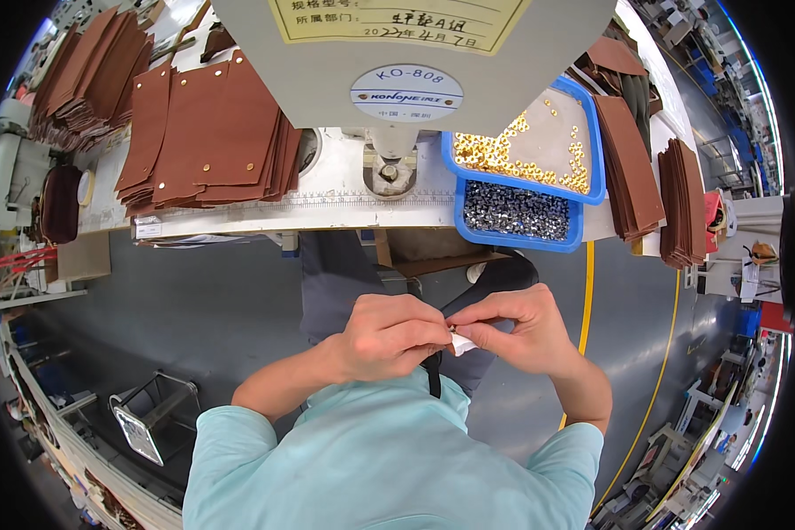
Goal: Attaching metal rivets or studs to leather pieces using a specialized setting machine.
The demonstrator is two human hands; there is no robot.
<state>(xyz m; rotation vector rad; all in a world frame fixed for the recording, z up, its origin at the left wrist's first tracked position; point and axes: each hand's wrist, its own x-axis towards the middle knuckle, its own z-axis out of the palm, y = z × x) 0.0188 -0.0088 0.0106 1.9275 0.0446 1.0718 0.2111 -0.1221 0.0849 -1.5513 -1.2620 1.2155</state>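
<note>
Left hand [389, 336] and right hand [512, 329] are meeting in front of the chest, fingertips touching. Both are pinching a small white piece [462, 344] between them, with a tiny metal bit at the pinch point (too small to tell what it is). A dark strap [433, 375] is hanging just below the hands, against the light teal shirt [389, 459].

Moving outward: the white counter [327, 199] is sitting well ahead of the hands. On it, a grey press machine [397, 62] is standing at centre. Just right of it, a blue tray of gold eyelets [526, 146] is overlapping a blue tray of silver studs [517, 212]. Left of the machine, stacks of brown leather panels [208, 137] are lying fanned out; more brown stacks [632, 168] are lying at the right end. A yellow line [586, 300] is running along the grey floor.
</note>
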